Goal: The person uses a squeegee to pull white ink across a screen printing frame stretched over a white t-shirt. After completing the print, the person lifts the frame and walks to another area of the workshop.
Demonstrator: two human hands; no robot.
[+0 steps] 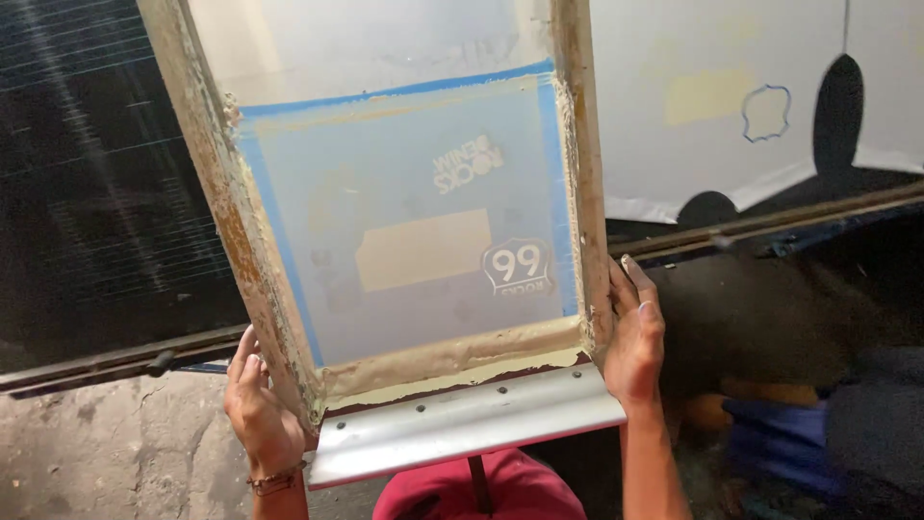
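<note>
I hold up a wooden-framed printing screen (219, 193) in front of me, its pale mesh edged with blue tape and carrying a small mirrored emblem and a tan patch. My left hand (258, 409) grips the worn left rail near its lower corner. My right hand (630, 337) clasps the right rail near the bottom, fingers up along the wood. A bent metal strip (462, 424) with small rivets runs along the frame's lower edge between my hands.
A dark ribbed panel (87, 193) stands at the left over a metal rail (115, 361). White sheeting (712, 96) with a tan patch and a blue outline hangs at the right. Cracked concrete floor (106, 453) lies below. Red cloth (500, 496) shows at bottom centre.
</note>
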